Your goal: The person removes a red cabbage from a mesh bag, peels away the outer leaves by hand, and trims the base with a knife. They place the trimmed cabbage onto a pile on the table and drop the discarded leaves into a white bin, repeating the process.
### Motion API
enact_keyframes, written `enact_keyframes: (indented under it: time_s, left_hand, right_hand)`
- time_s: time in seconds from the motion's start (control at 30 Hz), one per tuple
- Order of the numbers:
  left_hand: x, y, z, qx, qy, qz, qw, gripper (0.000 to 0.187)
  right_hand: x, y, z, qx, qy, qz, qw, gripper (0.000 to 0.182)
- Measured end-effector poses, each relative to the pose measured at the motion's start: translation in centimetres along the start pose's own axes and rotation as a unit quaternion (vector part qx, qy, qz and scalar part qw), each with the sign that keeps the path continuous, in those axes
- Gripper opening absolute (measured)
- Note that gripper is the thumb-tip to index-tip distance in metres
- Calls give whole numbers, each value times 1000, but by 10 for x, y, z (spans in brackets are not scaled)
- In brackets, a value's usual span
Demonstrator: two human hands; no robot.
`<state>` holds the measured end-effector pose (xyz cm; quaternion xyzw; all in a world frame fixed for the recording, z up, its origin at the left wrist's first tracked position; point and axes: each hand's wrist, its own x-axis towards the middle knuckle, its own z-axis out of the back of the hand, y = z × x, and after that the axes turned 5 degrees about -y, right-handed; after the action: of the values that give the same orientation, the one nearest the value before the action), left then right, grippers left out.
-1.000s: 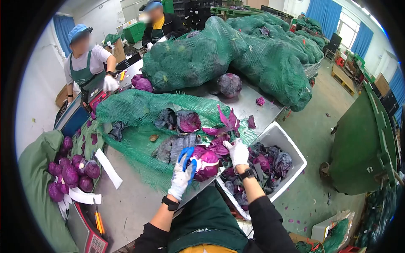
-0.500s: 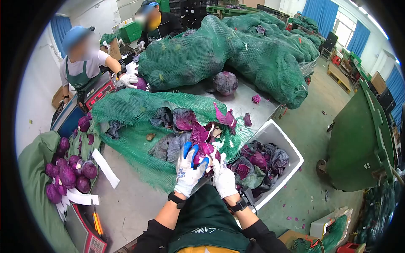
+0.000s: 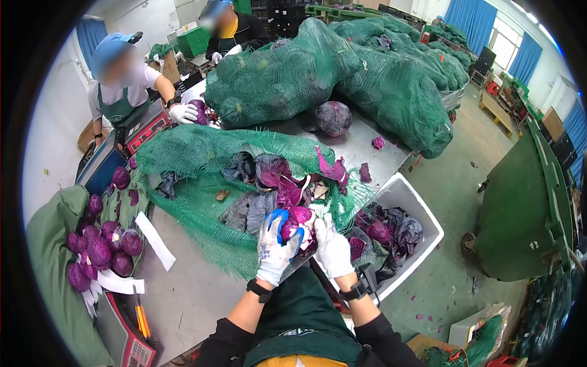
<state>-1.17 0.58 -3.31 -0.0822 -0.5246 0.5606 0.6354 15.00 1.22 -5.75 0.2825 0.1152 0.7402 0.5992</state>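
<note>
A red cabbage (image 3: 298, 221), purple with pale cut parts on its right side, is held at the table's front edge. My left hand (image 3: 275, 248), in a white glove with blue fingers, grips it from the left. My right hand (image 3: 333, 248), in a white glove, has its fingers closed at the cabbage's pale right side; whatever its fingertips pinch is hard to see. Just beyond, loose purple leaves (image 3: 290, 192) lie on a green mesh sack (image 3: 189, 199). To the right, a white foam box (image 3: 428, 244) contains dark outer leaves (image 3: 391, 235).
Full green mesh sacks (image 3: 275, 85) and a whole cabbage (image 3: 333, 118) stand at the back. Trimmed cabbages (image 3: 101, 251) lie left, near a scale (image 3: 137, 352) with an orange-handled tool (image 3: 142, 321). A co-worker's gloved hand (image 3: 183, 113) touches another cabbage. A green bin (image 3: 520, 208) stands right.
My right hand has shifted slightly right and turned at the cabbage's side. My left hand keeps its hold. The co-worker's cabbage at the far left now shows more, tilted up beside the glove.
</note>
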Motion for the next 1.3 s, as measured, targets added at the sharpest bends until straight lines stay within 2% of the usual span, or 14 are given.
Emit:
enact_keyframes:
  time_s: [0.13, 0.23, 0.37, 0.47, 0.5, 0.63, 0.73, 0.8, 0.87, 0.9, 0.93, 1.13, 1.27, 1.3]
  left_hand:
    - [3, -8, -5, 32, -5, -14, 999, 50]
    - [2, -14, -5, 56, -4, 3, 998, 51]
    - [-11, -8, 0, 52, -9, -11, 999, 51]
    - [-13, 4, 6, -6, -11, 2, 1000, 52]
    - [-13, 5, 9, 0, 5, -8, 1000, 52]
    - [-11, 7, 11, 8, 28, 8, 1000, 51]
    - [3, 16, 9, -5, -16, 30, 999, 52]
    - [19, 11, 7, 36, -8, 41, 998, 47]
    - [35, 4, 2, 57, 45, 121, 990, 45]
    - [40, -1, 1, 72, 64, 115, 989, 44]
    - [41, -7, 0, 86, 85, 110, 987, 43]
    - [27, -34, -7, 232, 109, -12, 967, 41]
    - [33, -15, -9, 136, 103, -32, 985, 42]
    - [38, -7, -8, 81, 98, 6, 992, 41]
  right_hand:
    - [-11, 12, 5, -122, -25, 51, 991, 46]
    - [1, 15, 10, -58, -111, 68, 990, 35]
    - [37, -10, 6, 32, 6, -86, 996, 34]
    - [34, -7, -8, 63, -79, -5, 995, 41]
    - [38, -1, -10, 210, -104, -95, 968, 45]
    - [68, -45, -36, 130, -64, -226, 963, 44]
    - [55, -76, -40, 12, -29, -112, 993, 28]
    - [29, -67, -39, -88, -78, 119, 986, 60]
    - [13, -35, -28, 39, -233, 201, 951, 54]
    - [11, -1, 6, 185, -82, -54, 978, 50]
    - [8, 22, 33, 310, 78, -307, 897, 47]
    - [10, -37, -7, 369, -23, -148, 917, 51]
    - [5, -24, 14, 373, 58, -232, 896, 42]
    - [-3, -37, -4, 283, -76, -54, 954, 41]
